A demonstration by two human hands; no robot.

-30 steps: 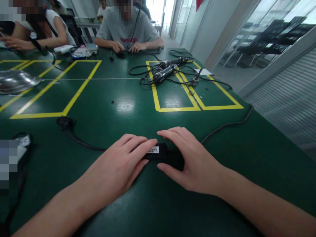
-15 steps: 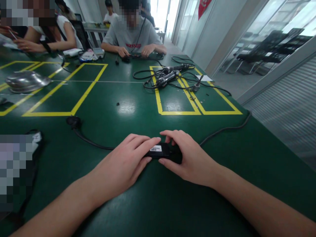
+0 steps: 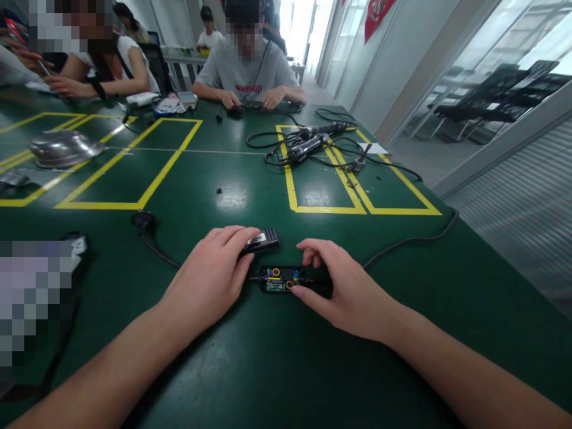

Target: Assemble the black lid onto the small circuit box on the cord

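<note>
A small black box (image 3: 286, 279) lies open on the green table, its circuit board with coloured parts showing. My right hand (image 3: 344, 286) is closed around the box's right end, holding it down. My left hand (image 3: 210, 277) grips the box's black cover (image 3: 261, 240), which bears a white label, and holds it just above and to the left of the open box. A black cable (image 3: 415, 239) runs from the box toward the table's right edge. Another cable with a plug (image 3: 143, 221) trails away to the left.
Yellow tape rectangles (image 3: 357, 202) mark the table. Black tools tangled in cables (image 3: 308, 143) lie farther back. A silvery bag (image 3: 62, 149) rests at far left. Two people sit across the table, hands on small items. The table edge falls off at right.
The cover has come off the black box: my left hand lifted it up and to the left, exposing the circuit board. My right hand stays on the box.
</note>
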